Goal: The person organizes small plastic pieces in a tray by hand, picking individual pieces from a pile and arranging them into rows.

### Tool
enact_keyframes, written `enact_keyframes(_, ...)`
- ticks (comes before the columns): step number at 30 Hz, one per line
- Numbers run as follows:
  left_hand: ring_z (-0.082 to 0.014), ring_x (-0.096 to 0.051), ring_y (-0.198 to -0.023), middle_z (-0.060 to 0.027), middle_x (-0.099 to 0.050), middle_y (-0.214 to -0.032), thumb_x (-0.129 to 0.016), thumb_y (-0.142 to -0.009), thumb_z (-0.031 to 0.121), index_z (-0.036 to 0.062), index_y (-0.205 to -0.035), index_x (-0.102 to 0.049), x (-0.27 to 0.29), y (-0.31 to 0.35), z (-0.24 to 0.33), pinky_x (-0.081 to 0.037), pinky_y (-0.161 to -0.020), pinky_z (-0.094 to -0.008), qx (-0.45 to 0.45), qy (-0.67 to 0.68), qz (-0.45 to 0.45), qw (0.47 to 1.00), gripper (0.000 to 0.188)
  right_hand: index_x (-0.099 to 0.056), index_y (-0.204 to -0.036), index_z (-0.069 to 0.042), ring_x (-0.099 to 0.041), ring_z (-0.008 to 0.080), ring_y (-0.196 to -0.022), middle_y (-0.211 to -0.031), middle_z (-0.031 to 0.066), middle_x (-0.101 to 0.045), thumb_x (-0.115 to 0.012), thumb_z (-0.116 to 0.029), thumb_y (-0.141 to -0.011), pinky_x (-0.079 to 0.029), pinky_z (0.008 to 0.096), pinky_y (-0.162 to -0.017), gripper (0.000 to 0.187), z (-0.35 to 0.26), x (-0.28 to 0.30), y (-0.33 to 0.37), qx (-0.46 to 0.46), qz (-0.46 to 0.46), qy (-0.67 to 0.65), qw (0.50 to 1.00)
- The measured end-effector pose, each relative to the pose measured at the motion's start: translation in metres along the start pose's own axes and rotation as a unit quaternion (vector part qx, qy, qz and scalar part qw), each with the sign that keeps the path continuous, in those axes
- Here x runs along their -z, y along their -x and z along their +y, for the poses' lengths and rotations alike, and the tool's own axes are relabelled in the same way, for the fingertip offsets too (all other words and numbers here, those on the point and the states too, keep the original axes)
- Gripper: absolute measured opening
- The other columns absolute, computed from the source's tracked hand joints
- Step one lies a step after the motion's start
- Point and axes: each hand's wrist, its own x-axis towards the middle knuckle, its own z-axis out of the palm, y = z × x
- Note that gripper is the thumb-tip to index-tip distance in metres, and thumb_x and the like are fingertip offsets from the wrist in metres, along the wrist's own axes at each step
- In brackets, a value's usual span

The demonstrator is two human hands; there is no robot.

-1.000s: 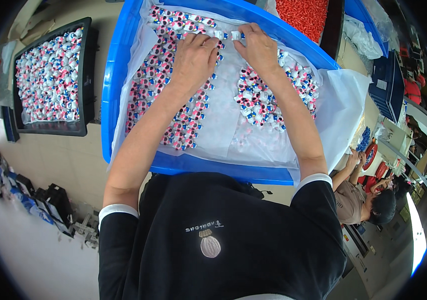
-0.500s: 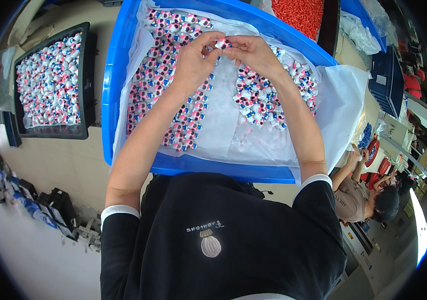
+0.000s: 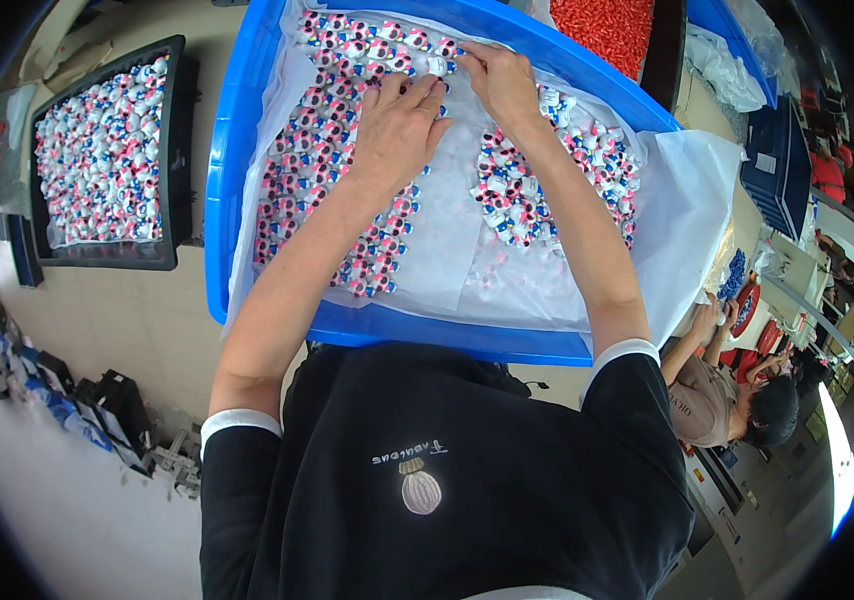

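Small toy figures (image 3: pixel 287 185), white, pink and blue with dark round spots, lie in rows on white sheeting (image 3: pixel 444 235) inside a blue tub (image 3: pixel 397 335). My left hand (image 3: pixel 397 125) rests over the upper part of these rows, fingers stretched and thumb apart. Close by, my right hand (image 3: pixel 505 88) has its fingers bent together at the end of a top row. Whatever its fingertips hold, if anything, is hidden. A white-backed figure (image 3: pixel 437 66) lies between the two hands. Right of the bare strip, a jumbled heap of the same figures (image 3: pixel 512 200) lies partly under my right forearm.
At left a black crate (image 3: pixel 179 160) is filled with similar figures. Red pieces (image 3: pixel 602 35) fill a container beyond the tub. Dark blue crates (image 3: pixel 775 170) stand at right. Another person (image 3: pixel 712 400) works at lower right, hands at a red round tray (image 3: pixel 745 308).
My hands have parted from the figure they held together. The left moved down and flattened over the rows; the right shifted slightly up, to a row's end.
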Motion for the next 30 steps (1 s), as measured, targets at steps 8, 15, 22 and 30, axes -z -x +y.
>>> enact_keyframes(8, -0.0252, -0.051, -0.107, -0.0074, -0.062, -0.116, -0.069, -0.080, 0.024, 0.0027, -0.110, -0.066, 0.014, -0.003, 0.009, -0.040, -0.087, -0.0397, 0.005, -0.009, -0.003, 1.000, 0.037, -0.071, -0.099, -0.006, -0.067, 0.0275, -0.076, -0.089, 0.0152, -0.070, -0.064, -0.017, -0.087, -0.051, 0.0346, -0.071, 0.018, -0.011, 0.021, 0.005, -0.021, 0.015, 0.022, 0.999)
enact_keyframes(15, -0.0350, -0.063, -0.081, -0.0173, -0.066, -0.091, -0.065, -0.084, 0.019, 0.0004, -0.101, -0.067, 0.058, 0.025, 0.026, -0.050, -0.074, -0.0438, 0.078, 0.183, -0.136, 0.971, 0.025, -0.069, -0.099, -0.003, -0.056, 0.0069, -0.071, -0.080, -0.0018, -0.065, -0.068, -0.011, -0.080, -0.045, 0.0229, -0.063, 0.021, -0.135, 0.217, 0.071, -0.163, -0.136, -0.511, 0.833)
enact_keyframes(22, -0.0310, -0.064, -0.068, -0.0186, -0.066, -0.081, -0.064, -0.088, 0.019, 0.0006, -0.110, -0.064, 0.068, 0.069, 0.045, -0.049, -0.064, -0.0391, 0.059, 0.214, -0.277, 0.935, 0.029, -0.056, -0.129, -0.013, -0.053, 0.0111, -0.062, -0.085, 0.0079, -0.062, -0.066, -0.012, -0.088, -0.038, 0.0224, -0.050, 0.042, -0.164, 0.284, 0.114, 0.362, -0.314, -0.713, 0.511)
enact_keyframes(30, -0.0358, -0.063, -0.081, -0.0163, -0.066, -0.081, -0.061, -0.088, 0.028, 0.0037, -0.113, -0.063, 0.069, 0.090, 0.065, -0.050, -0.075, -0.0441, 0.088, 0.186, -0.385, 0.900, 0.034, -0.051, -0.132, -0.014, -0.050, 0.0093, -0.060, -0.088, 0.0078, -0.063, -0.067, -0.016, -0.089, -0.034, 0.0198, -0.049, 0.046, -0.163, 0.294, 0.161, 0.425, -0.279, -0.633, 0.584)
